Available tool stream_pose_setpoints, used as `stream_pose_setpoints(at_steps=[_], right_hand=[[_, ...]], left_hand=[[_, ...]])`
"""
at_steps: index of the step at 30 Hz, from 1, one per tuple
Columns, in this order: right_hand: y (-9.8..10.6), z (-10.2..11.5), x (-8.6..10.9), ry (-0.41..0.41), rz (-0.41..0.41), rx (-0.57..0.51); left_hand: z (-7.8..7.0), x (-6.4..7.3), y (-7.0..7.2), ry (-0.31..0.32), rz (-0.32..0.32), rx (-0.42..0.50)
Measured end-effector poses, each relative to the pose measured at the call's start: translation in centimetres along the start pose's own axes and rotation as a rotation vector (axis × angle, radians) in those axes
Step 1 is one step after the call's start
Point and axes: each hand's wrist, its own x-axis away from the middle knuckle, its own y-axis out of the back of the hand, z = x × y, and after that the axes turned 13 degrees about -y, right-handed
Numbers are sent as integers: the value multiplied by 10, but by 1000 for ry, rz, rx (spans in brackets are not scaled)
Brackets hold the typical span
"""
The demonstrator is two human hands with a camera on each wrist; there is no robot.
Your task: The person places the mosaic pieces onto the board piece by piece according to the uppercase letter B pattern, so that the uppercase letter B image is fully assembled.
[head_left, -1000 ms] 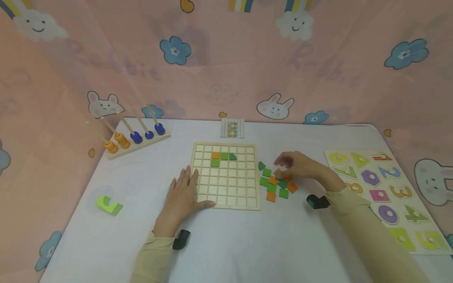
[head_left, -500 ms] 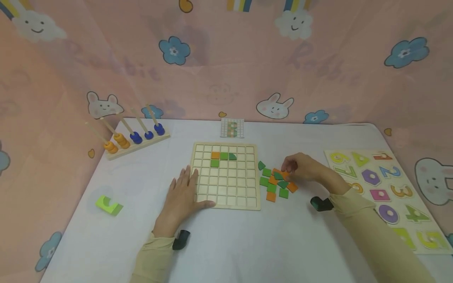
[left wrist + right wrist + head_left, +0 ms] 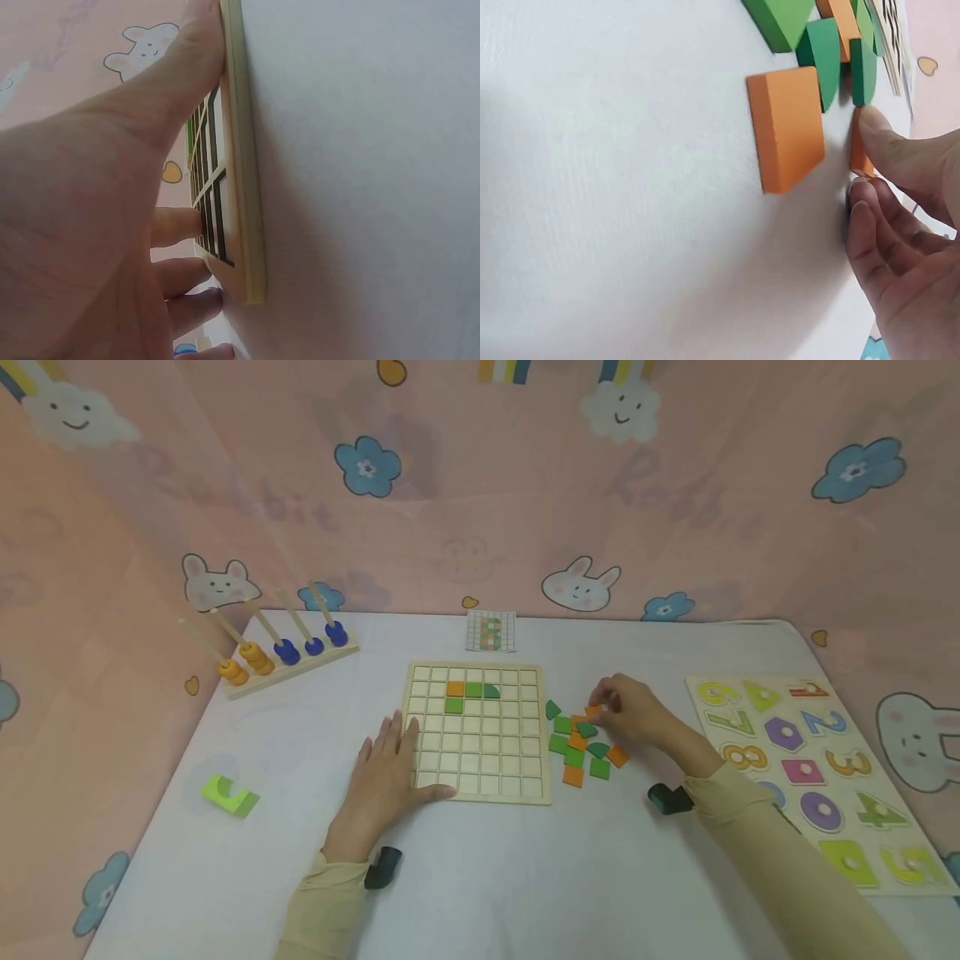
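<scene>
On the tabletop (image 3: 480, 877), the head view shows the left hand (image 3: 382, 777) spread along the edge of the board (image 3: 547, 735) and the right hand (image 3: 637, 714) pinching an orange square (image 3: 593, 712) by the pile (image 3: 574, 758). From the left wrist, the thumb (image 3: 196, 56) rests on the board, which should help keep it still. From the right wrist, a green piece (image 3: 863, 71) sits close to the pinched square, so lift gently; since half a second ago, the square has moved to the pile's far side.

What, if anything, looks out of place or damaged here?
No damage shows. Mildly odd: the green arch lies alone at far left, away from the grid board and loose tiles, whose jumble looks ordinary.
</scene>
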Motion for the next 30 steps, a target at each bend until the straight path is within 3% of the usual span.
stream_pose_setpoints(at_steps=[6,14,23,30], right_hand=[[-5,3,-1,-21,-18,-13],[-12,15,-4,30,-82,-91],[-30,46,-11,94,-73,-245],[-51,71,-15,147,-88,-304]], left_hand=[[0,0,-1,3,1,1],[1,0,-2,4,-4,4],[1,0,-1,3,-8,5],[1,-1,-1,11,-7,4]])
